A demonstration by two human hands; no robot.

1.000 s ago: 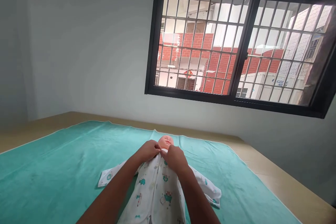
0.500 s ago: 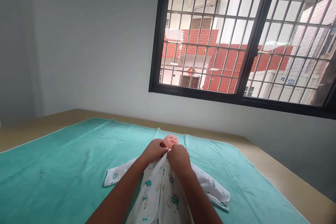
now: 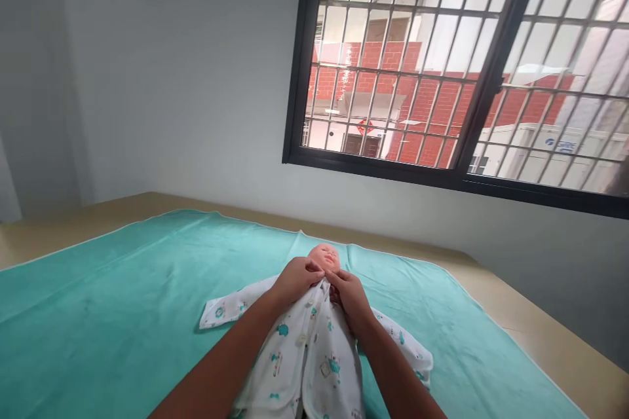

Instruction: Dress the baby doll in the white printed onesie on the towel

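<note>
Pinching, with left hand [image 3: 295, 281] and right hand [image 3: 352, 294], the collar edges of a white printed fabric garment [image 3: 330, 355] just below the chin of a smooth pink doll [image 3: 324, 253], near the middle of the far edge of a teal plush blanket [image 3: 122, 314] on the tan worktop [image 3: 529, 325]. Brought close at the neck already, with long sleeves [image 3: 230, 309] spread outward, but parted and seemingly unfastened toward the bottom; impossible to tell whether fastened at the collar.

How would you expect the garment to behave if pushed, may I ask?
The garment is probably floppy, since it bends in soft folds. It would likely bunch up rather than roll, as its sleeves lie spread on the blanket.
</note>
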